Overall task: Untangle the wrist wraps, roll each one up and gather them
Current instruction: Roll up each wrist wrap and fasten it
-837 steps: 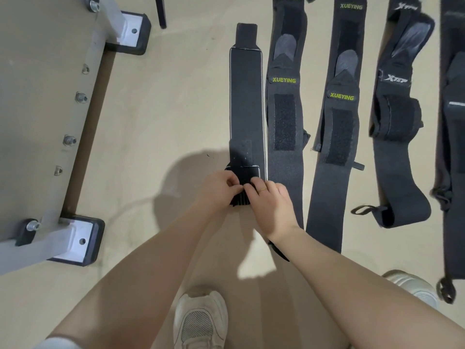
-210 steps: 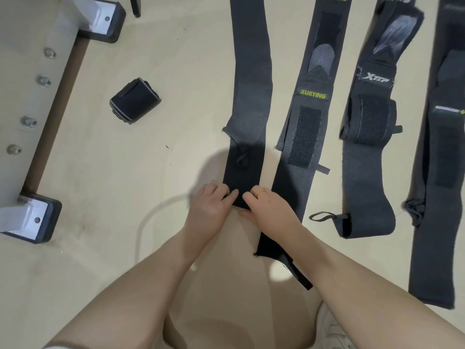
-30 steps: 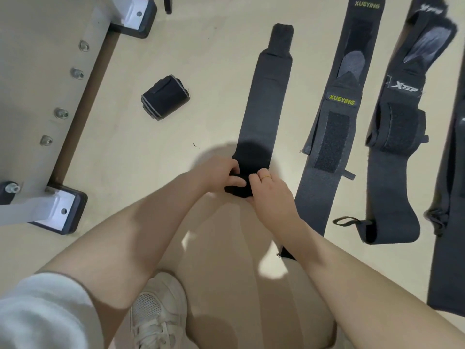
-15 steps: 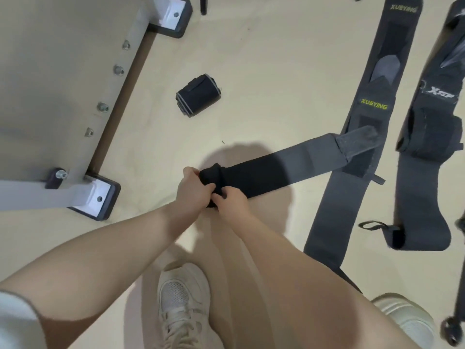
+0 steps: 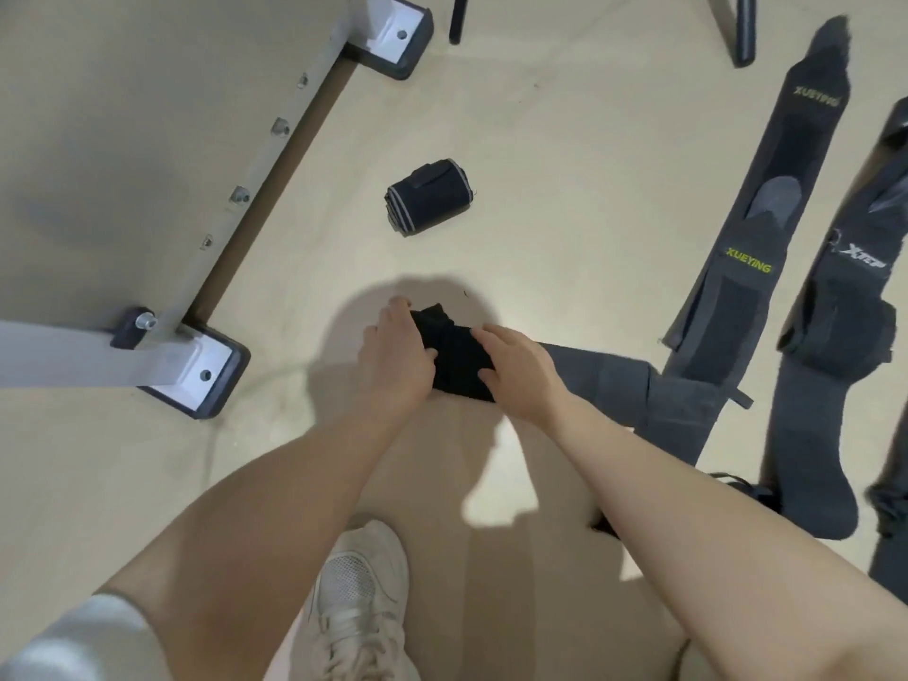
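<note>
A black wrist wrap [image 5: 454,358] lies on the floor in front of me, partly rolled up. My left hand [image 5: 395,358] grips the roll's left end. My right hand [image 5: 518,368] presses on its right side. The unrolled tail [image 5: 604,385] runs to the right, its end resting over a flat wrap. One finished rolled wrap [image 5: 426,196] sits on the floor beyond my hands. Flat wraps lie at the right: one marked XUEYING [image 5: 766,248] and one marked XTEP [image 5: 835,346].
A grey metal frame with black feet [image 5: 196,371] and bolts stands at the left. Two dark legs [image 5: 737,27] of other equipment stand at the top. My white shoe [image 5: 358,597] is below my hands. Another strap edge [image 5: 889,533] shows at the far right.
The roll has grown thicker and the loose tail is shorter than half a second ago. The view has shifted, so the finished roll and flat wraps appear further right.
</note>
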A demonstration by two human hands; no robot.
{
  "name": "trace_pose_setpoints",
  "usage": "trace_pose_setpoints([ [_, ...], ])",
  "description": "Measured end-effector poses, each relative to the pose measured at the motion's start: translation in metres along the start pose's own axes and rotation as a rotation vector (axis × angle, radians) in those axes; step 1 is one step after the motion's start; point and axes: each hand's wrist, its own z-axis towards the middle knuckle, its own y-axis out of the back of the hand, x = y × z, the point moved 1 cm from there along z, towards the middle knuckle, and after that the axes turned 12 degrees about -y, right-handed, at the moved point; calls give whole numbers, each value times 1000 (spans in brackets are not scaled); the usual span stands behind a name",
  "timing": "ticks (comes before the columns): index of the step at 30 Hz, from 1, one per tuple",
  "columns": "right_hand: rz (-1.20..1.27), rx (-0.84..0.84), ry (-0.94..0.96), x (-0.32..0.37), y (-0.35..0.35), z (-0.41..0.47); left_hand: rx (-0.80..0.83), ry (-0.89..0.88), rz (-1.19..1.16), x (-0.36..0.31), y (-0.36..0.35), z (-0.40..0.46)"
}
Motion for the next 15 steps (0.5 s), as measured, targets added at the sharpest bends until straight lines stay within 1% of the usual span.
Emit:
trace_pose_setpoints([
  [2, -37, -56, 8, 12, -5, 4, 30, -47, 93, 6, 10, 11],
  [4, -38, -86, -51, 23, -8, 7, 85, -105, 177, 10, 14, 18],
  [6, -55, -92, -105, 31, -8, 11, 112, -111, 183, 11, 17, 23],
  [8, -22, -85, -147, 36, -7, 16, 121, -85, 149, 14, 21, 27],
  [10, 69, -34, -182, 38, -4, 22, 150, -76, 127, 16, 25, 31],
  [13, 227, 107, -232, 40, 1, 33, 192, -64, 96, 15, 28, 36],
  [15, 316, 140, -245, 40, 0, 38, 199, -65, 96, 14, 27, 36],
])
